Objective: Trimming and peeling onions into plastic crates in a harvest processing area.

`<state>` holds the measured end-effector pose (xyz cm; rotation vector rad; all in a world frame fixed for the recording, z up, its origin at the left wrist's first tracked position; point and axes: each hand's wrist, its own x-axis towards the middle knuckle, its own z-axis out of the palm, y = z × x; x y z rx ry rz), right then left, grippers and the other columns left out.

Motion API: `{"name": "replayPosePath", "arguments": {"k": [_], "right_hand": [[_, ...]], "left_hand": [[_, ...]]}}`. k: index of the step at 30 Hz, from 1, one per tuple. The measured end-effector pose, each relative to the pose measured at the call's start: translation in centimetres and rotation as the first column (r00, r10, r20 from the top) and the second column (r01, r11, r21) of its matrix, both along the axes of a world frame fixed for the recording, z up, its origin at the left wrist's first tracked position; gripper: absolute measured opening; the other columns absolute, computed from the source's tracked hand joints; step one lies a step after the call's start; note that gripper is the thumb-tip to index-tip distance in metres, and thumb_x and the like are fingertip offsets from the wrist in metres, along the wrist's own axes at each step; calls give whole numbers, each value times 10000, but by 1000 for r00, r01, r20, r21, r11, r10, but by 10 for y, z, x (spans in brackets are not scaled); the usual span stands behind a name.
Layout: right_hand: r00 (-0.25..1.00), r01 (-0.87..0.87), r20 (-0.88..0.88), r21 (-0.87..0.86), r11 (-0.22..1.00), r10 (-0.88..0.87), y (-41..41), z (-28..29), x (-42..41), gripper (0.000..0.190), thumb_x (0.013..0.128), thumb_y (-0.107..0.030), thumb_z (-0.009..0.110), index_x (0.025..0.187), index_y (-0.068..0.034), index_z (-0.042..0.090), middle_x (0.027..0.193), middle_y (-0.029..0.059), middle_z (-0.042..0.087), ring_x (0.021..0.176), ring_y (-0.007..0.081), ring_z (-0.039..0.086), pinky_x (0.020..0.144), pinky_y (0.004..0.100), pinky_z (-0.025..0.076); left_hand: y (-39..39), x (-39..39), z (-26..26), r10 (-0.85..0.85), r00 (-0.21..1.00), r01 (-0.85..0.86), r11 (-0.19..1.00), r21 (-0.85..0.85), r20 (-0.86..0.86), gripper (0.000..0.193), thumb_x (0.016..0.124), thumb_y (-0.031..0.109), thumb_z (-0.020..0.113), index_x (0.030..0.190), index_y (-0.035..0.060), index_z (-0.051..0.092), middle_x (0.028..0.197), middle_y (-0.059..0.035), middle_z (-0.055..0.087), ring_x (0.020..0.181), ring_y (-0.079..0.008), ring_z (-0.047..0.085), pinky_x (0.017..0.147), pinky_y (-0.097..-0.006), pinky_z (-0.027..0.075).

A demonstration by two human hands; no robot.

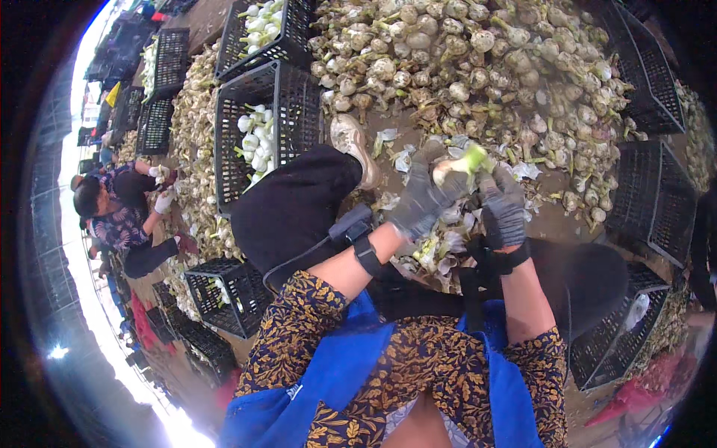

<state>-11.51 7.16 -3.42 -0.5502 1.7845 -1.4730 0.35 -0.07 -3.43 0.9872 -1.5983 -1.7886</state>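
A garlic bulb with a thick pale-green stem is between my two hands, above the floor in front of me. My left hand, in a grey knit glove, grips the bulb from the left side. My right hand, gloved alike, has its fingers at the stem end; motion blur hides whether it pinches the stem or a small tool. Under the hands lies a litter of peeled garlic skins. Beyond them spreads a large heap of unpeeled garlic bulbs.
Left of my knee stands a black plastic crate with cleaned white garlic bulbs; another crate adjoins it. Black crates line the right side. A co-worker in white gloves sits at another garlic row on the left.
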Motion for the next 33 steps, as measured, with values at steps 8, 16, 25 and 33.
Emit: {"name": "replayPosePath", "arguments": {"k": [8,16,25,33], "right_hand": [[921,42,388,6,999,-41,-2,0,-6,303,809,-126,548,1078,12,521,917,104,571,708,135,547,619,252,456],[834,115,551,-120,986,-30,7,-6,-2,399,817,-173,556,1120,53,430,974,103,530,770,166,571,628,279,501],[961,-182,244,208,961,129,14,8,-35,335,833,-349,508,865,-30,605,870,101,600,720,230,594,711,321,469],[977,-138,-162,12,990,138,3,-15,-4,251,785,-123,543,1011,-14,562,919,144,588,870,236,565,772,314,441]], "left_hand": [[-4,3,11,-77,993,112,862,495,-90,482,855,291,517,1263,118,328,1038,-87,541,905,-188,579,658,-302,514],[-7,-4,13,211,962,9,614,789,-175,323,837,263,544,1098,97,448,1018,-107,537,891,-235,577,720,-336,528],[-27,6,-10,376,922,-129,523,843,-92,417,822,432,512,1091,116,468,992,-75,556,837,-221,590,693,-389,532],[-20,16,-12,116,992,-99,963,249,-53,360,907,256,405,1206,54,402,1121,-102,494,997,-225,515,845,-357,444]]}}
